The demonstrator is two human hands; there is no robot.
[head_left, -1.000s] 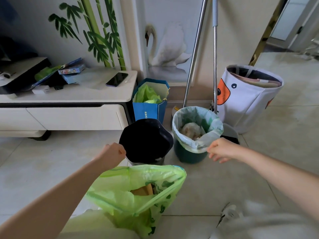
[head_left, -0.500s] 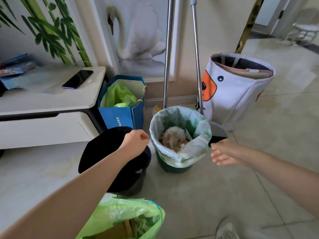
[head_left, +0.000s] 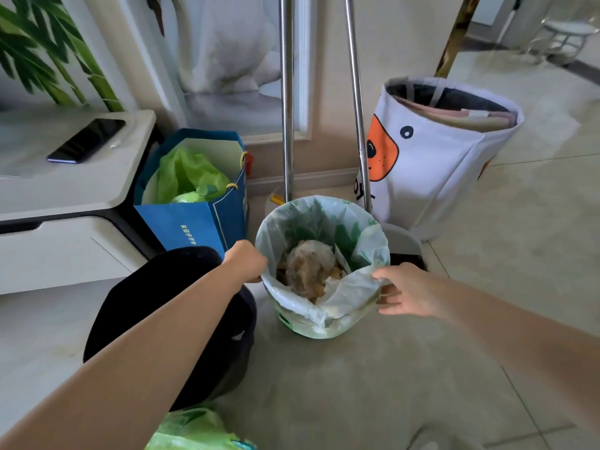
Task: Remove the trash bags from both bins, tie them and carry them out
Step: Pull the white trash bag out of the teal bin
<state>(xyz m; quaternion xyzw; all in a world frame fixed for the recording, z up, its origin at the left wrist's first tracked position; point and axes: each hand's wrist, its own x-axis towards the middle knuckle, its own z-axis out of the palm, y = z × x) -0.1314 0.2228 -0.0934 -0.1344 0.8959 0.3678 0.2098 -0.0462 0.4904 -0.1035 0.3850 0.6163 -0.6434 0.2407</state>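
A small green bin stands on the floor, almost wholly covered by its pale white-green trash bag (head_left: 328, 306), which is folded over the rim and holds crumpled waste. My left hand (head_left: 246, 262) is closed on the bag's left rim. My right hand (head_left: 407, 292) touches the bag's right rim, thumb on top and fingers spread below; whether it grips is unclear. A black bin (head_left: 181, 284) with no visible bag stands left of the green one, partly behind my left forearm. A bright green filled trash bag (head_left: 198, 430) lies on the floor at the bottom edge.
A blue paper bag (head_left: 194, 225) holding green plastic stands behind the black bin. Two metal poles (head_left: 287, 125) lean on the wall behind the green bin. A white fabric basket (head_left: 431, 164) stands at the right. A white cabinet (head_left: 65, 190) with a phone (head_left: 86, 140) is at the left.
The view has moved closer to the bins. My left hand went from the black bin across to the pale bag's left rim. My right hand came in onto its right rim.
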